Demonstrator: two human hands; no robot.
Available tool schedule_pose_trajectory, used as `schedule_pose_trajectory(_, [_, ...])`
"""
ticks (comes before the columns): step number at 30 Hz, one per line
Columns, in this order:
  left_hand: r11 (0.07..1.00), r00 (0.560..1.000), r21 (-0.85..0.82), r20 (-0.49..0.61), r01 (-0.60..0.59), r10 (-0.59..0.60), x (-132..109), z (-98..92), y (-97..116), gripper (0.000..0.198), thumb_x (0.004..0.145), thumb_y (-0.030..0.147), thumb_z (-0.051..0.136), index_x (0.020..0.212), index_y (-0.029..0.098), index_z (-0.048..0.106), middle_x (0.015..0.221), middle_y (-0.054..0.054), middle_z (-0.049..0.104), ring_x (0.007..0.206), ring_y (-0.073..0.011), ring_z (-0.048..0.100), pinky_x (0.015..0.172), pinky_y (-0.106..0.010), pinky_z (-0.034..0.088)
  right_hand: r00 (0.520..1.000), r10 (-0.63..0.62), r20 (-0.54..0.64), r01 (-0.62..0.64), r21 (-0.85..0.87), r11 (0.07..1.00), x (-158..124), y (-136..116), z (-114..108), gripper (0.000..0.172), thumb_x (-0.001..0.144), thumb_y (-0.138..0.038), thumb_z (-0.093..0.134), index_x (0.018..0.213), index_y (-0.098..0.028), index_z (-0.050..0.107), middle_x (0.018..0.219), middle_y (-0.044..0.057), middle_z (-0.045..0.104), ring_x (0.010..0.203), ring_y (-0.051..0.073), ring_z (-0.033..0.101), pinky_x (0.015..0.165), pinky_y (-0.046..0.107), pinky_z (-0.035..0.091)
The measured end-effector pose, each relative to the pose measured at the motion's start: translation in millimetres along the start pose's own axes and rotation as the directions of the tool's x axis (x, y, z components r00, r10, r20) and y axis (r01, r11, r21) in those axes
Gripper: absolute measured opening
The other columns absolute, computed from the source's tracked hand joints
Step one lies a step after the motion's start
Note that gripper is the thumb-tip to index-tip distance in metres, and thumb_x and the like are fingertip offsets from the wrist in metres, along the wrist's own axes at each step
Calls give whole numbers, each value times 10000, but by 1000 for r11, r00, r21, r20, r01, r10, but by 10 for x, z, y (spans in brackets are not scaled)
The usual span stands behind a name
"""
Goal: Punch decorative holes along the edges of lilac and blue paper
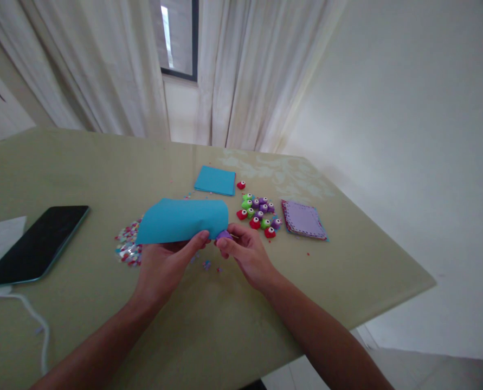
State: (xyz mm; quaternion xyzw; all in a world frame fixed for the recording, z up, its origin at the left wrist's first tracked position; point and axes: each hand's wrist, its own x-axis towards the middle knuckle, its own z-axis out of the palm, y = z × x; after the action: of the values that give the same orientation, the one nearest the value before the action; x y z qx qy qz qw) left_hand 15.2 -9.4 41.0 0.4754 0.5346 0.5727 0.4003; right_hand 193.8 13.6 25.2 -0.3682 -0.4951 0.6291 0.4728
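Observation:
A sheet of blue paper (184, 219) is held up and curved over my left hand (163, 265), whose thumb presses its near edge. My right hand (247, 252) has its fingers closed round a small purple paper punch (224, 235). This punch sits at the lower right corner of the blue sheet, touching it. The fingers hide much of the punch. Just beyond my right hand lies a group of several small punches (259, 208) in red, green and purple, with eyes on them. Beneath and left of the sheet is a pile of coloured paper confetti (128, 253).
A stack of blue paper (216, 181) lies farther back, beside a lone red punch (241, 185). At right is a stack of purple cards (304, 219) with punched borders. A black tablet (38, 246), white paper (1, 238) and a white cable (42, 325) occupy the left.

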Motion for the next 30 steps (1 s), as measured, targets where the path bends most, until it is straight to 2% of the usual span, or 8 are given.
schedule_pose_trajectory(9, [1000, 1000, -16, -22, 11, -12, -4, 44, 55, 233, 710, 477, 900, 806, 277, 829, 907, -55, 861, 845, -349, 819, 874, -517, 676, 999, 3, -34, -3, 16, 1000, -13, 26, -6, 417, 748, -536, 946, 759, -205, 691, 699, -21, 582, 664, 142, 495, 635, 285, 393])
schedule_pose_trajectory(16, [999, 1000, 44, -12, 28, -27, -11, 21, -2, 251, 758, 520, 873, 820, 279, 850, 909, -53, 861, 827, -338, 817, 826, -487, 677, 1000, 13, -13, -13, 36, 999, -5, 11, -1, 446, 703, -536, 979, 745, -201, 687, 701, -22, 582, 663, 138, 491, 630, 282, 393])
schedule_pose_trajectory(19, [998, 998, 22, -21, 59, -59, -4, 10, -16, 241, 767, 522, 869, 768, 282, 840, 849, -53, 852, 800, -339, 814, 795, -482, 682, 999, 43, -1, -43, 62, 997, -7, -21, 21, 457, 645, -518, 1011, 793, -202, 715, 748, -16, 619, 679, 137, 503, 635, 277, 418])
schedule_pose_trajectory(23, [995, 993, -15, -68, 95, -96, 19, -2, -31, 255, 768, 524, 872, 752, 272, 831, 815, -57, 845, 784, -331, 812, 768, -467, 688, 996, 68, 51, -71, 61, 996, -11, -62, -6, 482, 646, -455, 1016, 953, -212, 736, 892, 6, 706, 779, 154, 605, 732, 286, 498])
schedule_pose_trajectory(26, [996, 990, -23, -106, 91, -93, 38, -10, -74, 283, 753, 527, 885, 757, 250, 826, 809, -59, 843, 779, -319, 811, 771, -448, 687, 994, 71, 84, -68, -42, 997, 4, -88, -98, 467, 677, -398, 1000, 988, -223, 698, 917, 1, 715, 803, 157, 636, 747, 287, 508])
schedule_pose_trajectory(28, [994, 988, -42, -115, 96, -100, 48, -15, -116, 311, 739, 525, 899, 753, 225, 817, 802, -65, 841, 773, -310, 810, 766, -429, 687, 995, 41, 93, -19, -225, 974, 27, -95, -182, 395, 744, -386, 955, 993, -216, 699, 882, -4, 699, 764, 151, 619, 713, 284, 490])
schedule_pose_trajectory(30, [994, 988, -55, -113, 98, -103, 53, -22, -153, 327, 739, 520, 907, 777, 207, 818, 820, -70, 843, 778, -294, 810, 763, -402, 682, 995, -29, 93, 68, -446, 892, 56, -87, -264, 297, 826, -358, 886, 1023, -207, 722, 882, 6, 699, 750, 154, 611, 706, 294, 483])
